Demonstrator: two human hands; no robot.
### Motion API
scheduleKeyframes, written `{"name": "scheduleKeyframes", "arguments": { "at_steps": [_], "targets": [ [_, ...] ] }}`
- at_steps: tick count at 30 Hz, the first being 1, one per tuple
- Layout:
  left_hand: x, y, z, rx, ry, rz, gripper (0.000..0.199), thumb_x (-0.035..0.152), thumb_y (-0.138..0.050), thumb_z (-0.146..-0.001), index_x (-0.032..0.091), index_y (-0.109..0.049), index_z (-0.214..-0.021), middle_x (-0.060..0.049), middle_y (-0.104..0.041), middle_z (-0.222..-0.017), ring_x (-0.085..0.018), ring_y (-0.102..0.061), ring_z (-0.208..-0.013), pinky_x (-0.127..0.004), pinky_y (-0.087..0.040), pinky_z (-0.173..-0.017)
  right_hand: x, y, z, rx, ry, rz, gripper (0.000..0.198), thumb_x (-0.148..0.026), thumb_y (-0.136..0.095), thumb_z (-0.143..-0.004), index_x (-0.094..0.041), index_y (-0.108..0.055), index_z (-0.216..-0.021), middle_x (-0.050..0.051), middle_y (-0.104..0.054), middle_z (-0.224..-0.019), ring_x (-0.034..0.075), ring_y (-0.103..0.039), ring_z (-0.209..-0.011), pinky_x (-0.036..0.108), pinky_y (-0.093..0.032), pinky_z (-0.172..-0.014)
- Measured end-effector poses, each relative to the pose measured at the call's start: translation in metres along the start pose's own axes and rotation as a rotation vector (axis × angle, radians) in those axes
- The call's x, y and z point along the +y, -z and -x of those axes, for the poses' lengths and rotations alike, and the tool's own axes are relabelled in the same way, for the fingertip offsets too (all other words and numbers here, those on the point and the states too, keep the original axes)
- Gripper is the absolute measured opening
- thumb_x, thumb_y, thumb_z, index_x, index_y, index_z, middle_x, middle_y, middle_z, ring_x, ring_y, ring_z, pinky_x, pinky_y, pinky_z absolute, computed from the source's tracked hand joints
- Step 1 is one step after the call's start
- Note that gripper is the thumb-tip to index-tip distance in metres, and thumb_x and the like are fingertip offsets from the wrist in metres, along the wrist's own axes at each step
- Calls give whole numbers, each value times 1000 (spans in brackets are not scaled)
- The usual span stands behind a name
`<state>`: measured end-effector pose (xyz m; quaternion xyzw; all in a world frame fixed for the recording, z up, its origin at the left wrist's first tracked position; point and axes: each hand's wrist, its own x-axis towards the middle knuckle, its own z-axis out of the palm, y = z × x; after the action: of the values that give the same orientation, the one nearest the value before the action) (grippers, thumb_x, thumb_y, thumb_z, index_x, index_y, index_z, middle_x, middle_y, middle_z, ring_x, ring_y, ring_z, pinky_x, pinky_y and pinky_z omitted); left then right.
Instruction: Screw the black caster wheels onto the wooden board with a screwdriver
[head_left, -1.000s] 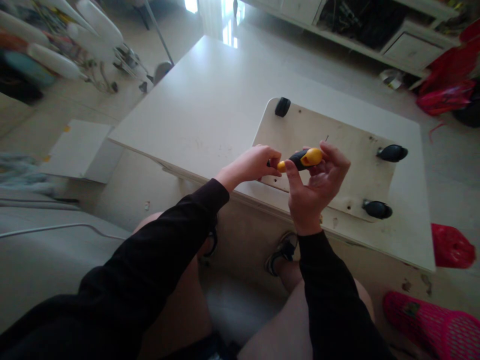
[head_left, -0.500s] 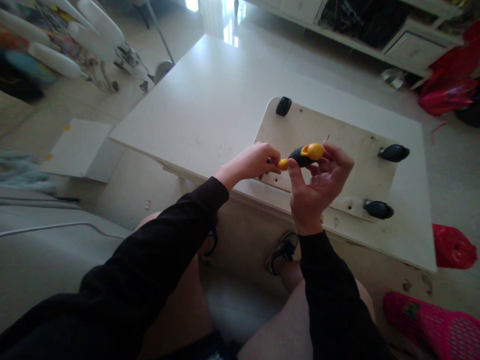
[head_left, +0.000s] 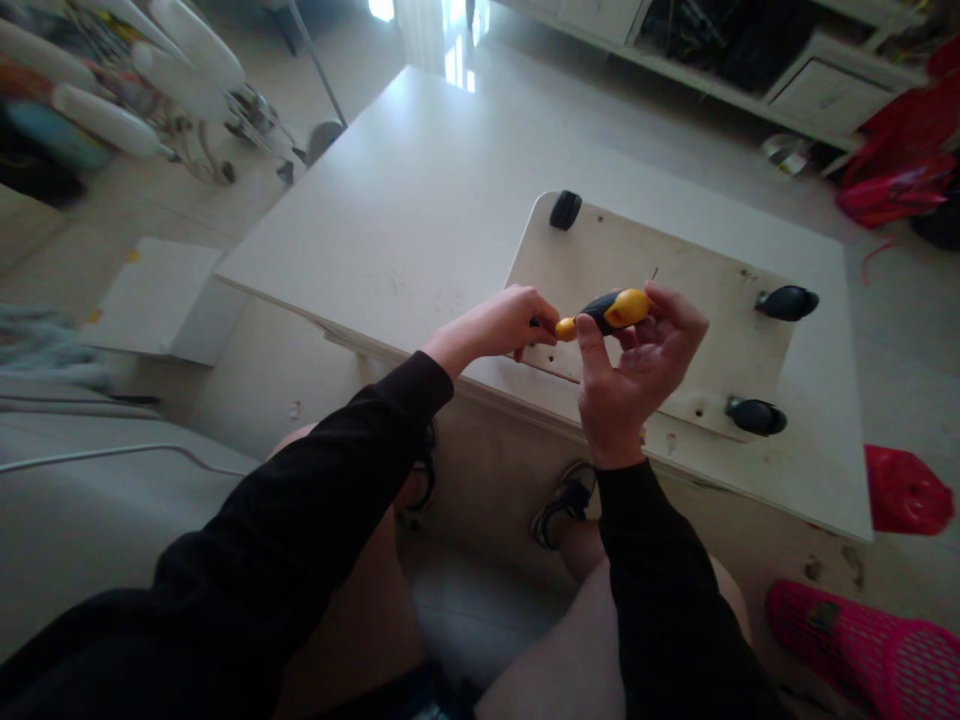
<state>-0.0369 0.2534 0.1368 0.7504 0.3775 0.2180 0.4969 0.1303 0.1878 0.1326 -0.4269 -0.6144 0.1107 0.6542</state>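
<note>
My right hand is closed around the black-and-yellow handle of a screwdriver, fingers and thumb pinching it. The handle lies nearly level above a white board, its narrow yellow end pointing left to my left hand. A thin dark rod pokes out above my right fingers. My left hand is closed at the board's near left corner, around a black caster that is mostly hidden. Other black casters, at the far left, far right and near right corners, stick up from the board.
The board rests on a white table. A white box sits on the floor at left. A pink mesh shoe and a red bag lie at right. A white cabinet stands at the back.
The screwdriver handle has rolled a little in my right fingers, so its yellow patch faces differently. Both hands stay almost in place.
</note>
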Motion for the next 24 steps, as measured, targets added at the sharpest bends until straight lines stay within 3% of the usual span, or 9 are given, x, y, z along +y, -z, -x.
{"name": "scheduleKeyframes", "arguments": {
  "at_steps": [7,11,15,20,24],
  "targets": [
    [5,-5,-1,68,6,-43,12,12,-74,-89,15,-76,-77,3,-63,-58,-7,-58,-44,-21,-44,-51,-2,0,-2,-15,35,-14,58,-38,-82,-89,-35,-54,-139,3,-59,-130,21,-69,-122,46,-65,-103],
    [4,-6,-1,100,8,-78,10,15,-75,-90,15,-74,-80,2,-67,-64,-7,-60,-47,-22,-45,-53,-3,1,-3,-7,-10,12,57,-39,-82,-88,-35,-54,-138,2,-59,-130,17,-70,-111,39,-68,-91],
    [4,-6,-1,152,-20,-129,7,17,-76,-90,14,-75,-85,1,-69,-69,-8,-59,-50,-24,-46,-56,-6,0,-4,12,-13,-54,57,-30,-84,-86,-35,-58,-136,0,-62,-125,15,-72,-104,30,-68,-78],
    [4,-6,1,157,-17,-146,8,21,-77,-92,15,-76,-87,1,-68,-68,-8,-59,-52,-25,-46,-58,-6,-1,-4,16,-26,-35,58,-30,-85,-83,-35,-58,-135,0,-65,-123,16,-74,-104,32,-69,-76],
    [3,-1,1,73,-1,-125,11,25,-76,-93,15,-80,-92,1,-67,-64,-9,-57,-48,-25,-45,-55,-6,-1,-2,17,-65,25,55,-37,-82,-86,-34,-54,-134,2,-64,-125,18,-73,-104,35,-69,-75]
  ]
}}
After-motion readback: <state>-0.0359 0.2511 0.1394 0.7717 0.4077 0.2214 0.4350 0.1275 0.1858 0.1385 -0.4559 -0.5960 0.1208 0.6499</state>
